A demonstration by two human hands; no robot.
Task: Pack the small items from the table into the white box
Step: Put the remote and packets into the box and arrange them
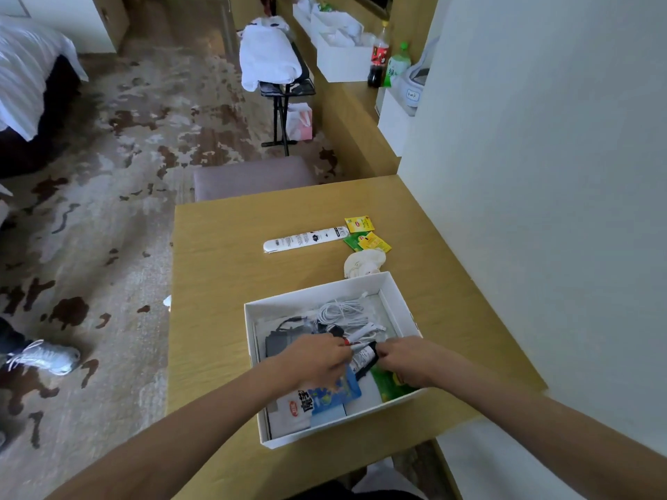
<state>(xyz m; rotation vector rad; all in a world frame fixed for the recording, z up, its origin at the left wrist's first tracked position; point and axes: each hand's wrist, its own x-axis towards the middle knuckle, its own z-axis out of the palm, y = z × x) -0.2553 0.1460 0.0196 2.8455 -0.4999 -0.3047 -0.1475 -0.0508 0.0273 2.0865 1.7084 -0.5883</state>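
The white box [395, 295] sits open on the wooden table [223, 283], near its front right. Inside lie a coiled white cable [339, 310], a dark grey pouch [279, 342], a blue packet [334, 395], a green packet [389, 384] and a white snack bag [292, 409]. Both hands are inside the box. My left hand [317, 357] pinches a thin pen-like item with a red tip [348, 342]. My right hand [406, 359] grips the black end of a small white tube [362, 357]. Behind the box on the table lie a long white tube [306, 240], yellow and green tea sachets [364, 234] and a crumpled white cloth [364, 263].
A white wall [541, 175] borders the table on the right. A grey stool [252, 176] stands beyond the table's far edge. Patterned carpet lies to the left, with another person's sneaker [43, 357] on it. A luggage rack with white towels [269, 57] and bottles [379, 55] are further back.
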